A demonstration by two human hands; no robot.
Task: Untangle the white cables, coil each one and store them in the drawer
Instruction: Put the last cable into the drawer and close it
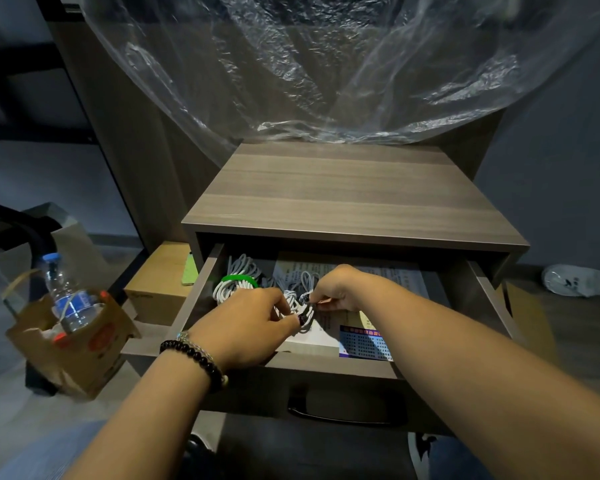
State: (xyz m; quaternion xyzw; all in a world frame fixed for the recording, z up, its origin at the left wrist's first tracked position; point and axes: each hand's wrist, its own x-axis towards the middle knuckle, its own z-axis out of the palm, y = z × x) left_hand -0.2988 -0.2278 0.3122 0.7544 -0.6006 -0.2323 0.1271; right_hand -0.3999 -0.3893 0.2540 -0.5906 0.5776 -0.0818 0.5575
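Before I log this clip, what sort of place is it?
Probably a bedroom or dorm room: a small wooden nightstand with an open drawer, a paper bag on the floor, plastic sheeting behind.

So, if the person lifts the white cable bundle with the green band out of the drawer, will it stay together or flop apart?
The white cable bundle would probably stay together, since the green band wraps its middle. Its loops beyond the band look thin and loose, so the ends may droop. It seems light, probably an easy one-hand lift from the drawer.

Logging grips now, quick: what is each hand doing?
Left hand: pinches the white cable bundle.
Right hand: pinches the same bundle.
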